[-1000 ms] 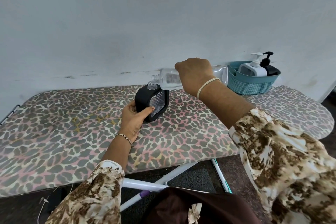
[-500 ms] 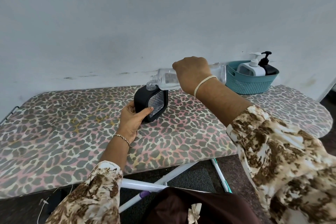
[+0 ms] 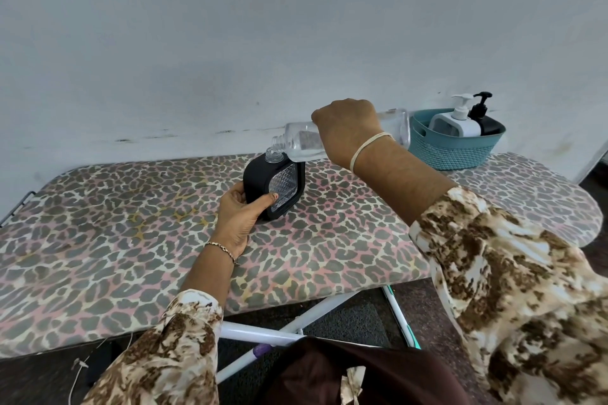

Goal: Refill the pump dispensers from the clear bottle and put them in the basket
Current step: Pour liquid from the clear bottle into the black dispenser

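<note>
Two hands work: our left hand [image 3: 241,217] holds the black dispenser [image 3: 258,179] steady, our right hand [image 3: 348,131] grips the clear bottle [image 3: 299,143], so we should pour slowly.

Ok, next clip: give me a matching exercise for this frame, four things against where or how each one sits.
Things:
1. clear bottle
2. black dispenser without pump
3. white pump dispenser
4. teal basket

States:
a. stands inside the teal basket
b. tipped nearly level, gripped by the right hand
c. at the far right end of the ironing board
d. upright on the ironing board, held by the left hand

Pairs: 1-b, 2-d, 3-a, 4-c.
</note>
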{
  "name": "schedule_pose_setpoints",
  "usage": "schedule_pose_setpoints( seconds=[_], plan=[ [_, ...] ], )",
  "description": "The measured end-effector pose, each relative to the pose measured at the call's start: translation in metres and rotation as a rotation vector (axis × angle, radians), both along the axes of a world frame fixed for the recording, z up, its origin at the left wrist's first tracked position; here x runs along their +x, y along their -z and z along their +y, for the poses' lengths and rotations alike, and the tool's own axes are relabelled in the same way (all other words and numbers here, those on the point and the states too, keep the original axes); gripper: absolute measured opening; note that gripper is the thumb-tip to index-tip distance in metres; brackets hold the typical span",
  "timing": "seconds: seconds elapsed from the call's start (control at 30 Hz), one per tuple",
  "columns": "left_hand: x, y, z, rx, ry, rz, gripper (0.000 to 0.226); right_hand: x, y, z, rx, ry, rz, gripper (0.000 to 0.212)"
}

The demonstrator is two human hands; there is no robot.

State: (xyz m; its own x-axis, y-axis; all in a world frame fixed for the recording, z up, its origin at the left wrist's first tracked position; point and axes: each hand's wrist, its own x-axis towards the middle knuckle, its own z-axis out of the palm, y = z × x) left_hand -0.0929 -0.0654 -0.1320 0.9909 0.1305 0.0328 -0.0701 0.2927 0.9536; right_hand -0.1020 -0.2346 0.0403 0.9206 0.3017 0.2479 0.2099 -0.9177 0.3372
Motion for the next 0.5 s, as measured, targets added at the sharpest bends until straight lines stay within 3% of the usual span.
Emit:
schedule_pose_setpoints(
  seconds=[0.5],
  plan=[
    [0.0036,0.0026,0.0011,0.014,-0.006,0.005,0.041,-0.0003,-0.0038,0.0018,-0.024,-0.005,0.000,0.028]
  ],
)
